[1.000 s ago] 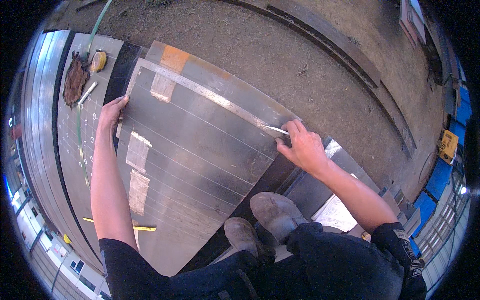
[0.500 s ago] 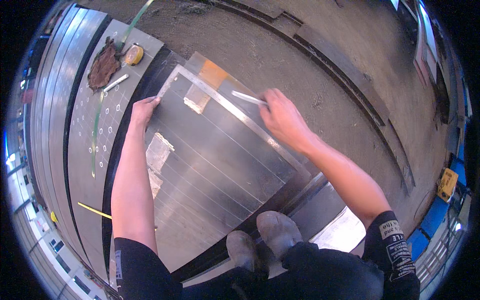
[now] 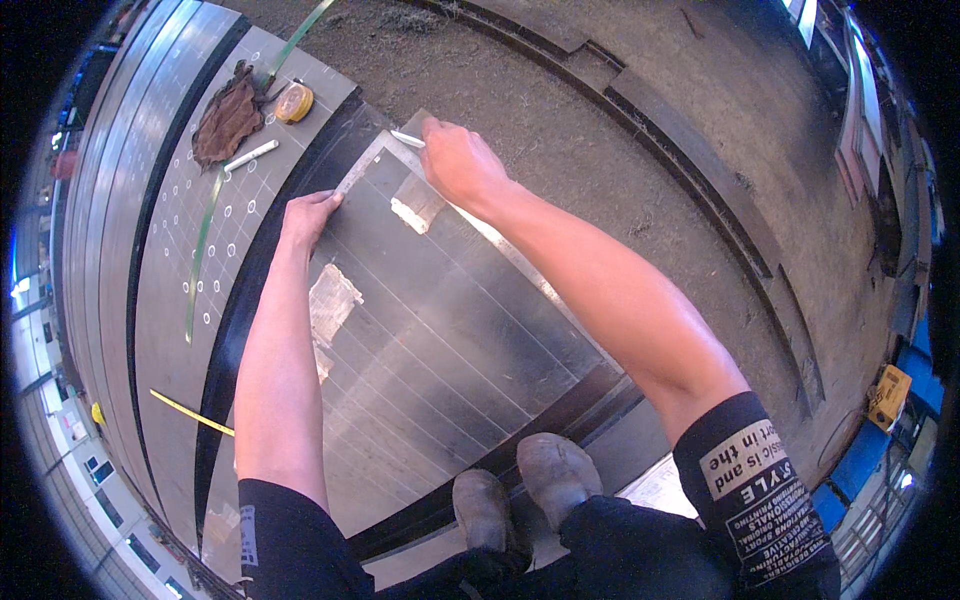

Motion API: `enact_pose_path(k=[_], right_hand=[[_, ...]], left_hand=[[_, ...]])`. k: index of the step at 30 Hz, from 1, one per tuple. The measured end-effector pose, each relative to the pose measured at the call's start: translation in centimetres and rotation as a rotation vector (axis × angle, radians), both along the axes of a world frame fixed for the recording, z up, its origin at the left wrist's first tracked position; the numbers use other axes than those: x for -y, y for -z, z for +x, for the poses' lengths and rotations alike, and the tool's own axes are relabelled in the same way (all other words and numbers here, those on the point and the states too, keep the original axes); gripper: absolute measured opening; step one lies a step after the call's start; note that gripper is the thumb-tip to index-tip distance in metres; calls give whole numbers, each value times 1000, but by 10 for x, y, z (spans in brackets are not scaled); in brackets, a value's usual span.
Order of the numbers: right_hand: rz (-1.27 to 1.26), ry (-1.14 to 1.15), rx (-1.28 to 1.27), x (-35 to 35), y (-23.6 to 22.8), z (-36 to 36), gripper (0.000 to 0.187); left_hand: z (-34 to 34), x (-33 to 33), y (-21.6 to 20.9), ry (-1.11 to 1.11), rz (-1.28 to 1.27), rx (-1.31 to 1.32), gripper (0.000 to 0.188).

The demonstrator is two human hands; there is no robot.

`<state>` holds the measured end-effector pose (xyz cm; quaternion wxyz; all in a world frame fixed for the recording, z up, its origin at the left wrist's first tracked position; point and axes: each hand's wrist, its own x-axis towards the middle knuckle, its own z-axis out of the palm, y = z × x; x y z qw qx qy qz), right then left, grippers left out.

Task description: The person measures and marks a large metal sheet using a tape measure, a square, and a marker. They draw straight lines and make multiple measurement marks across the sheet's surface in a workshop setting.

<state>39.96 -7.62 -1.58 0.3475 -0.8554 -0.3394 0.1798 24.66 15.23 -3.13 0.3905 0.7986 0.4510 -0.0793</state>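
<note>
A flat metal carpenter's square (image 3: 365, 165) lies along the left and far edges of a dark steel plate (image 3: 450, 290) scribed with parallel pale lines. My left hand (image 3: 308, 218) is closed at the end of the square's short leg, thumb on top and the other fingers mostly hidden. Pinched in my right hand (image 3: 462, 162) is a white marking stick (image 3: 408, 139), its tip at the square's far corner. My right forearm crosses above the long leg and covers part of it. Torn pale patches (image 3: 335, 300) stick to the plate.
Left of this plate, another steel plate (image 3: 165, 330) with circled marks carries a brown rag (image 3: 230, 122), a yellow tape measure (image 3: 294, 102), a white stick (image 3: 252, 155) and a green strip (image 3: 203, 235). My boots (image 3: 555, 472) are at the near edge. Dirt ground (image 3: 640, 190) lies beyond.
My right hand has moved left and away from me along the square, bringing the marking stick from the long leg to the corner. My left hand keeps its place on the square. The view has shifted slightly.
</note>
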Motion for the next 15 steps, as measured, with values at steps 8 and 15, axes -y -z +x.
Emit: enact_pose_path(k=[8,15], right_hand=[[-108,-127,2,2,-22,-4,25],[-177,-132,5,99,-34,-39,16]], left_hand=[[-10,-22,18,21,-37,3,44],[-2,-10,12,34,13,-4,45]])
